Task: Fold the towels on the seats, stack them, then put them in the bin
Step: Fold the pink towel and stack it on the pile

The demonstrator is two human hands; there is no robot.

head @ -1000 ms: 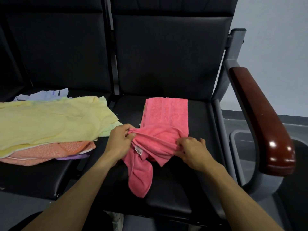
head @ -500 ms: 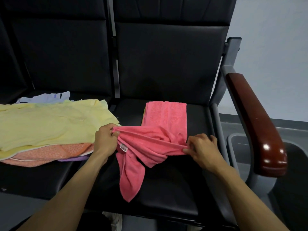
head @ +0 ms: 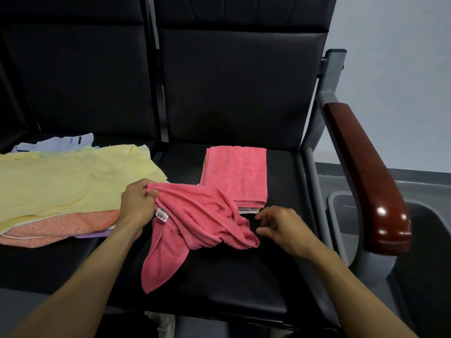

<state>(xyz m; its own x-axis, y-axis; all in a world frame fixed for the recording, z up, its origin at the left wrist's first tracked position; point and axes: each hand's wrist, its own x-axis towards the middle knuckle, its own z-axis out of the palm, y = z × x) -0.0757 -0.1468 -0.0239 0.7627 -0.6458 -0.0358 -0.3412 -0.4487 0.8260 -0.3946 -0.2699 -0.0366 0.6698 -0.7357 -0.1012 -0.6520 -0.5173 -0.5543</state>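
A crumpled pink towel [head: 195, 223] with a white label lies on the right black seat [head: 219, 284]. My left hand [head: 138, 203] pinches its upper left corner. Just right of the towel, my right hand [head: 280, 228] hovers with loosely spread fingers and holds nothing. Behind them sits a folded pink towel [head: 236, 174] on top of a small stack. On the left seat lies a loose pile: a yellow towel [head: 68, 179], an orange towel [head: 61, 226], a purple edge and a pale lilac towel [head: 56, 143]. The grey bin [head: 346, 206] stands at the right, beyond the armrest.
A glossy brown wooden armrest [head: 366, 176] on a grey metal frame rises between the right seat and the bin. Black seat backs close off the far side. A grey wall and floor lie to the right.
My right hand has let go of the pink towel's right edge, which has dropped onto the seat. My left hand keeps its pinch on the left corner.
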